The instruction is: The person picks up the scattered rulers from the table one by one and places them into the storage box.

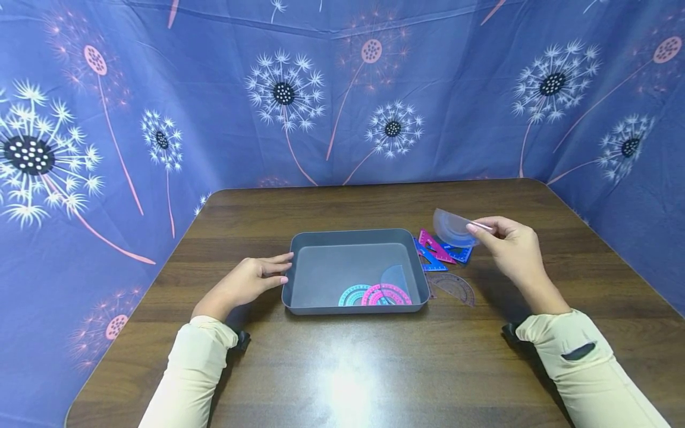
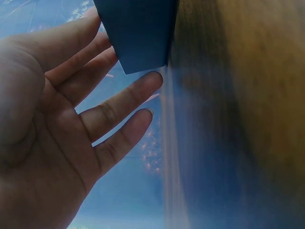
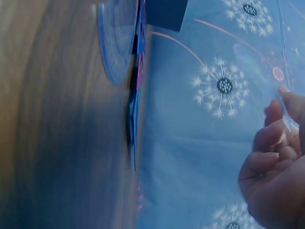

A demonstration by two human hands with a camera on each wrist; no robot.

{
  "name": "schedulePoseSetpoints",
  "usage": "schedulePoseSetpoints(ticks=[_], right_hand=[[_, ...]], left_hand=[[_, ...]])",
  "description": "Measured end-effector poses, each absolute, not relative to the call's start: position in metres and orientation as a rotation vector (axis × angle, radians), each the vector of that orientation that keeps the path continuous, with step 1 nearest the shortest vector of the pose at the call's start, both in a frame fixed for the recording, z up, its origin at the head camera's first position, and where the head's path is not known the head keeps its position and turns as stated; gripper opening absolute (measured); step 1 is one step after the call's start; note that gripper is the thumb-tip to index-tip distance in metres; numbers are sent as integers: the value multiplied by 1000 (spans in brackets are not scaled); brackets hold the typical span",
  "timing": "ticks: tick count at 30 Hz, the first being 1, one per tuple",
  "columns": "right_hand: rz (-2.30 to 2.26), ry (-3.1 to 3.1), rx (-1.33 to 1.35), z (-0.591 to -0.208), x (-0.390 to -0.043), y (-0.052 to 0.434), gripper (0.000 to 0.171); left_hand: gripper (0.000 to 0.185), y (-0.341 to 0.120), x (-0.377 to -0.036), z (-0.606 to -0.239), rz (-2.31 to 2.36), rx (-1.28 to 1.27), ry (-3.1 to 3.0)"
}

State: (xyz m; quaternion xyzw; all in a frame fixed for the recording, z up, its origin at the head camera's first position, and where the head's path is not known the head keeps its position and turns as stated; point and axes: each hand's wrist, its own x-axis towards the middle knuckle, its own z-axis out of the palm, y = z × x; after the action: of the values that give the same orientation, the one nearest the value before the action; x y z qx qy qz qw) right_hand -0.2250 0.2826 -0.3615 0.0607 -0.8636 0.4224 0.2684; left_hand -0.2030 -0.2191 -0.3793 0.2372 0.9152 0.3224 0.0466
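My right hand (image 1: pixel 511 246) pinches a clear protractor (image 1: pixel 452 229) between thumb and fingers, above the table to the right of the tray. Under it lies a loose pile with a pink set square (image 1: pixel 436 246) and blue set squares (image 1: pixel 430 260). A second clear protractor (image 1: pixel 453 288) lies flat on the wood near the tray's right corner. My left hand (image 1: pixel 243 282) has its fingers extended at the left end of the grey tray (image 1: pixel 321 236), fingertips against the wall. In the tray are a teal protractor (image 1: pixel 350 295), a pink protractor (image 1: pixel 398 291) and a clear bluish piece (image 1: pixel 394 276).
The brown wooden table (image 1: pixel 342 208) ends at a blue dandelion-print cloth (image 1: pixel 342 89) hanging behind and at the sides. The set squares lie close against the tray's right wall. A bright glare spot shows on the wood in front of the tray.
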Motion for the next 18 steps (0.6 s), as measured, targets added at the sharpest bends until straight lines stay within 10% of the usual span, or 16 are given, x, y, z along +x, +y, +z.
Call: schedulePoseSetpoints(ticks=[18], right_hand=[[1184,-2476,541,-368,-209,242,11]], left_hand=[[41,-220,-205,-380,985,736,2794]])
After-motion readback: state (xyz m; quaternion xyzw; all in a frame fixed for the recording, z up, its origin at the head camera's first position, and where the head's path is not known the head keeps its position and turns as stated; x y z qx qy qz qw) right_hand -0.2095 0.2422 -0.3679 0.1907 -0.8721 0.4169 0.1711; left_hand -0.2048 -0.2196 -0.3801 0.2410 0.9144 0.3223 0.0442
